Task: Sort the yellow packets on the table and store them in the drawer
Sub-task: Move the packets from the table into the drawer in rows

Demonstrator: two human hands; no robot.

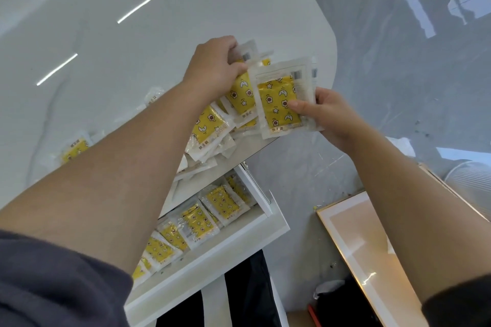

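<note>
from my seat a good deal is covered. the left forearm crosses the middle of the view and hides part of the pile (210, 130) of yellow packets at the table's near edge, and the left end of the drawer (212, 257) too. the left hand (215, 66) shows me only its back. its fingers curl over the top edges of the fanned packets (240, 95) and grip them, but i cannot count how many it has. the right hand (332, 117) pinches the held packet (279, 103), thumb flat on the yellow face, the other fingers behind it and out of sight. another packet edge peeks out behind, so i cannot tell whether it holds one or several. a pale ribbed thing at the right border is cut off and i cannot name it.

the table (132, 34) is glossy white with a rounded corner and mirrors strip lights. beyond it is a shiny grey floor (398, 87), and a framed board (358, 241) sits at the lower right.

each packet is a whitish pouch with a yellow panel printed with stars, moons and flowers, and a barcode near the top. the held packet stands upright over the table's corner, just beside the fanned packets. the stored packets (196, 223) lie in an overlapping row in the open drawer, below the table edge. a stray packet (75, 148) lies on the table further left, blurred and partly behind the arm.
</note>
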